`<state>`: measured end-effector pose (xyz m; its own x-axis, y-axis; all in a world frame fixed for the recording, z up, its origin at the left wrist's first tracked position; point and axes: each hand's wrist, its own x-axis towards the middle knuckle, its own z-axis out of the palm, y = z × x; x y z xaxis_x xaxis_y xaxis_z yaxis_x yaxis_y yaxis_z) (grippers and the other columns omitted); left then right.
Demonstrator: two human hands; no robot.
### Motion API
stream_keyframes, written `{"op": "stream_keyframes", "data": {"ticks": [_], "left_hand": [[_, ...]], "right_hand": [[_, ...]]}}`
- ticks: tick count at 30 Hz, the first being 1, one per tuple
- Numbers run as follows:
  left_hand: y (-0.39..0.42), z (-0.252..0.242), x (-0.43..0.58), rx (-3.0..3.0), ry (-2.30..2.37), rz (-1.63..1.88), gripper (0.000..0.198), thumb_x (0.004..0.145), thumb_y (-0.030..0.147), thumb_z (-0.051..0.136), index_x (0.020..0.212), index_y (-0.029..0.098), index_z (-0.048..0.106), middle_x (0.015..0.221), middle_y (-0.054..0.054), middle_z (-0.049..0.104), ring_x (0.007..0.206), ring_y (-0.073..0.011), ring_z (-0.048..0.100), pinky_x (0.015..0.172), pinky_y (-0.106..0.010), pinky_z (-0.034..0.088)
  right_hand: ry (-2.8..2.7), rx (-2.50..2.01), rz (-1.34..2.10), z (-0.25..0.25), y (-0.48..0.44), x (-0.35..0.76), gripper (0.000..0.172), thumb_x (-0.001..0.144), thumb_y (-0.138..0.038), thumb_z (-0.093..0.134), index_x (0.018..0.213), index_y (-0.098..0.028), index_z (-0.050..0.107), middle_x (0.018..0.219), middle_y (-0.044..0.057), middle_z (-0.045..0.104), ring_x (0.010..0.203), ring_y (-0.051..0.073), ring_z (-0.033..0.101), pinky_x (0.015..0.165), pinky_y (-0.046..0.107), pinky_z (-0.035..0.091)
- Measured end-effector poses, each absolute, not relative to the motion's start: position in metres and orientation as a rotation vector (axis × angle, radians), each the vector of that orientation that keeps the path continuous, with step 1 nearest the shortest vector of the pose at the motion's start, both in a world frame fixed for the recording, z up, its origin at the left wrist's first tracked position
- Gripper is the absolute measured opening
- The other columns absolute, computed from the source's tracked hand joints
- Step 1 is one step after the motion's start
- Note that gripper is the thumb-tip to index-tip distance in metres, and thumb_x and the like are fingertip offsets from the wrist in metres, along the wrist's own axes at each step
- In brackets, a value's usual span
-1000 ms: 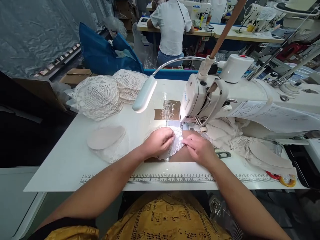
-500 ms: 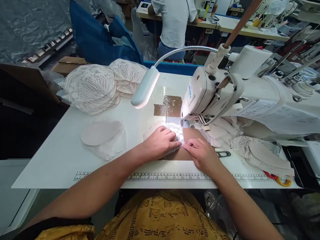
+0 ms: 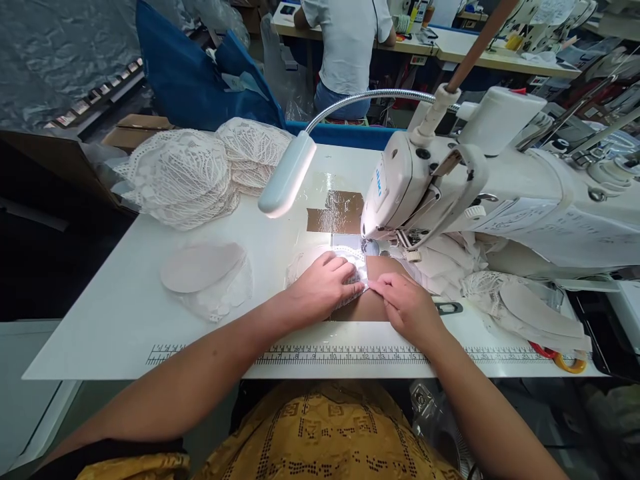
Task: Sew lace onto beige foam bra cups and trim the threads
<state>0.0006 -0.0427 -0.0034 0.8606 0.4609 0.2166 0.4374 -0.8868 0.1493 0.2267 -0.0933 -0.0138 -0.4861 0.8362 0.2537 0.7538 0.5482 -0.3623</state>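
A white lace piece (image 3: 353, 255) lies under the needle end of the sewing machine (image 3: 400, 190), brightly lit. My left hand (image 3: 327, 283) rests on the lace, fingers bent and pressed down, with thumb and fingertips at its right edge. My right hand (image 3: 407, 303) pinches that same edge close to my left thumb. The two hands almost touch. Beneath them is a brown patch (image 3: 357, 310) on the table. The lace under my left palm is hidden.
Stacked lace pieces (image 3: 185, 177) lie at the back left, and a beige oval pad on lace (image 3: 203, 267) lies nearer. A lamp (image 3: 287, 177) hangs over the table. More fabric (image 3: 535, 307) and orange-handled scissors (image 3: 570, 364) are at right. A person (image 3: 347, 50) sits beyond.
My right fingertips have shifted very slightly along the lace edge. Otherwise the hands and lace look almost the same; the view has moved a little.
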Motion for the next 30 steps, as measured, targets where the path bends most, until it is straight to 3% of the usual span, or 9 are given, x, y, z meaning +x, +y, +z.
{"op": "stream_keyframes", "data": {"ticks": [4, 19, 30], "left_hand": [[-0.041, -0.005, 0.0, 2.882, 0.595, 0.444, 0.033, 0.091, 0.011, 0.047, 0.121, 0.016, 0.061, 0.121, -0.013, 0.059, 0.102, -0.0242, 0.055, 0.085, -0.038, 0.046], [-0.04, -0.012, 0.002, 2.949, 0.745, 0.396, 0.042, 0.084, 0.008, 0.044, 0.122, 0.005, 0.06, 0.13, -0.015, 0.059, 0.093, -0.0257, 0.059, 0.075, -0.038, 0.053], [-0.011, -0.005, 0.002, 2.967, 0.699, 0.33, 0.041, 0.085, 0.007, 0.046, 0.123, 0.007, 0.06, 0.13, -0.015, 0.06, 0.092, -0.0256, 0.058, 0.082, -0.041, 0.051]], "right_hand": [[-2.497, -1.32, 0.107, -0.016, -0.094, 0.221, 0.037, 0.086, -0.002, 0.043, 0.109, -0.018, 0.067, 0.085, 0.007, 0.061, 0.073, 0.018, 0.047, 0.065, 0.029, 0.038], [-2.456, -1.321, -0.036, -0.019, -0.094, 0.214, 0.032, 0.081, 0.001, 0.043, 0.089, -0.017, 0.068, 0.079, 0.005, 0.06, 0.067, 0.017, 0.041, 0.061, 0.028, 0.029], [-2.631, -1.494, 0.088, -0.001, -0.071, 0.21, 0.032, 0.078, -0.001, 0.046, 0.096, -0.017, 0.067, 0.082, 0.007, 0.059, 0.075, 0.02, 0.046, 0.063, 0.03, 0.03]]}}
